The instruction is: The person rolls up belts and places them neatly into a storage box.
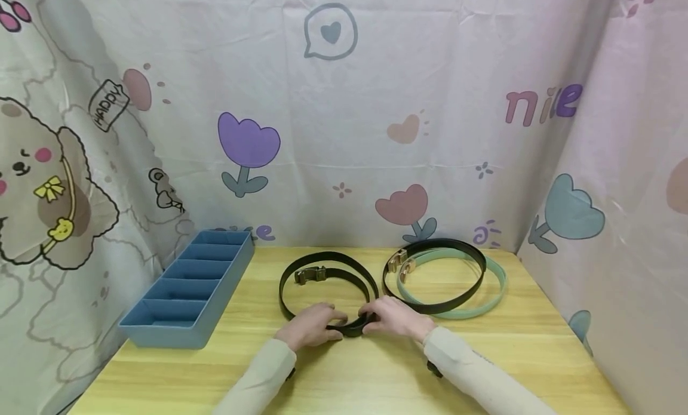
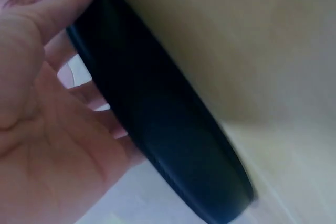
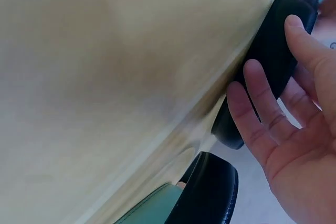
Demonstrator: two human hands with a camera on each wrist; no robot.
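Here on the surface, my left grip and right grip are both pinching the coiled black belt by its near curve, and it's looking light, springy, perhaps slick, so I'm favouring that edge for holding.

Printed cloth backdrop, apparently wooden table

Cream sleeves, small black wrist pieces
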